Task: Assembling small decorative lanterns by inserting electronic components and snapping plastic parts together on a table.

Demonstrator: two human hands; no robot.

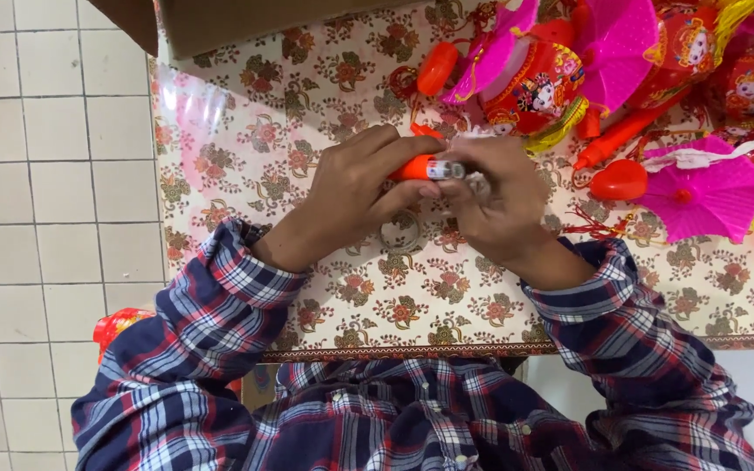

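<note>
Both forearms converge from below over the table edge, left hand (pixel 355 187) curled with fingers closed in a grip, right hand (pixel 499 196) pinching fingertips against it, knuckles up.

Floral-clothed table (pixel 246 131), white tiled floor (pixel 45 174)

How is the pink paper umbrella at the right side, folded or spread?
Spread. The pink umbrella lies on the flowered table with its canopy fanned out wide around a red centre.

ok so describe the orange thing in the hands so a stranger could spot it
On the floral tablecloth, look mid-table where the left hand and right hand meet. They grip an orange tube; unlike the loose orange pieces nearby, it has a silvery battery-like cylinder at its end.
</note>
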